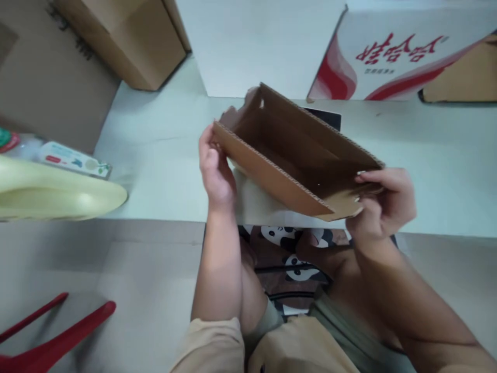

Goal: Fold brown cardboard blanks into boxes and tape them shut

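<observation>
An open-topped brown cardboard box (272,168) is held in the air over the front edge of the pale table (155,171). It slants, with its left end farther from me than its right end. My left hand (217,171) grips the left end, its fingers partly hidden behind the cardboard. At the right end my right hand (384,202) pinches the end wall between thumb and fingers. The inside that shows is bare cardboard in shadow. Behind the box, a flat black item (324,118) lies on the table, partly covered from view.
Along the back stand a white box (267,46), a red-and-white printed carton (396,57) and brown cartons (132,41). At left are a yellow curved object (62,191) and a small printed box (75,159). Red chair parts (66,331) stand lower left. A panda-patterned mat (279,238) lies below.
</observation>
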Tool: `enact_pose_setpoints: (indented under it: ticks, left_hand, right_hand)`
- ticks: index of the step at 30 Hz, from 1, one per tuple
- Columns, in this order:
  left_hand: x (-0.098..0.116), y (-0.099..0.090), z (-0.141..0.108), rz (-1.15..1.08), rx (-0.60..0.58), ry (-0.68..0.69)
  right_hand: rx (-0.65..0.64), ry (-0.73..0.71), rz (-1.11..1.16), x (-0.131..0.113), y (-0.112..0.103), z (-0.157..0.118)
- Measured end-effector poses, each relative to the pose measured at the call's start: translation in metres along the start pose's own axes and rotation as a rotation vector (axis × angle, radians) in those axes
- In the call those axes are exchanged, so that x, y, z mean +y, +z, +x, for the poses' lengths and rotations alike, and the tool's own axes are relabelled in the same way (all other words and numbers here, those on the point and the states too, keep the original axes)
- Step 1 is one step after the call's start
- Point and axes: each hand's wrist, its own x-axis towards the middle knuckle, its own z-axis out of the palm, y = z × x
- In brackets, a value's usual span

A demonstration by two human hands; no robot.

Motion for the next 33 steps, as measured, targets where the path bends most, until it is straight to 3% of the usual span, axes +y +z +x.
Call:
enact_pose_setpoints:
  ticks: [3, 9, 11, 16, 24, 33]
  left_hand:
    - [0.001, 0.011, 0.003, -0.054, -0.001, 0.004]
    - [0.004, 0.028, -0.007, -0.186, -0.010, -0.082]
    - [0.006, 0.031, -0.014, -0.125, 0.002, -0.101]
    - [0.014, 0.033, -0.032, 0.150, 0.018, -0.104]
    - [0.023, 0.034, -0.041, -0.028, 0.009, -0.102]
    - [0.024, 0.026, -0.041, 0.075, 0.017, -0.104]
  right_hand:
    - [-0.034, -0.168, -0.026, 0.002, -0.004, 0.001]
    - [-0.014, -0.097, 0.024, 0.010, -0.011, 0.009]
    - [-0.010, -0.085, 0.081, 0.014, -0.016, 0.010]
    - [-0.025, -0.050, 0.138, 0.019, -0.028, 0.009]
    - [-0.053, 0.067, 0.075, 0.025, -0.030, 0.002]
    - [-0.001, -0.049, 0.142, 0.024, -0.023, 0.008]
